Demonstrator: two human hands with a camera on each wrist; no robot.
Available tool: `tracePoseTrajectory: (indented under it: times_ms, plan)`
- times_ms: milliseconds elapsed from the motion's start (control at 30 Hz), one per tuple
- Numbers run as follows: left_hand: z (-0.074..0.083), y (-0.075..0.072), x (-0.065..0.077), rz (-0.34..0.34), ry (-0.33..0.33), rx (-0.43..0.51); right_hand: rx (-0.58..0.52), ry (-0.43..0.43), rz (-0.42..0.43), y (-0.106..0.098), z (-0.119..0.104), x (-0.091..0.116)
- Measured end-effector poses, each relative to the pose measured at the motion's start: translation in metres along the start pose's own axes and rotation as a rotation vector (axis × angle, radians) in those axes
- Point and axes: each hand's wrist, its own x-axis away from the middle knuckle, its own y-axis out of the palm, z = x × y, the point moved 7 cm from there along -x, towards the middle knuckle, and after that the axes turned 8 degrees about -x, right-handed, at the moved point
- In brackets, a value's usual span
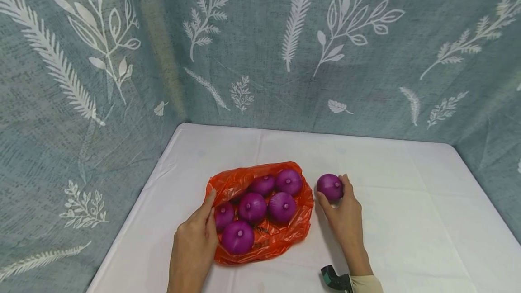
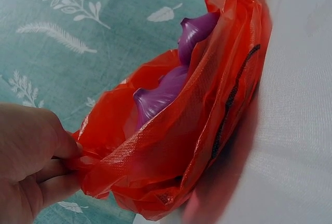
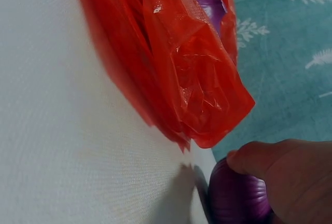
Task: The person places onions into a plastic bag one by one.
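Observation:
An orange-red plastic bag (image 1: 281, 248) lies with its mouth open, and several purple onions (image 1: 253, 207) sit inside it. My left hand (image 1: 194, 238) pinches the left edge of the bag's rim between thumb and fingers; the left wrist view shows the plastic bunched there. To the right of the bag, my right hand (image 1: 343, 220) grips a single purple onion (image 1: 329, 186), thumb on its near left side and fingers round its right. In the right wrist view that onion (image 3: 236, 195) is beside the bag's folded edge, partly hidden by the hand.
The bag rests on a white-covered table (image 1: 407, 202). A teal curtain (image 1: 260, 89) with white leaf prints hangs along the back and sides. A dark strap-like device (image 1: 335, 279) is at the right wrist, beside a beige sleeve (image 1: 366, 284).

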Motion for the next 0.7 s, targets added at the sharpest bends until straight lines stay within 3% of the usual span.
tracePoseTrajectory:
  times_ms: [700]
  plan:
    - [-0.0013, 0.0004, 0.0010, -0.015, -0.016, 0.003, -0.051, -0.024, -0.004, -0.0032, -0.0032, -0.0010]
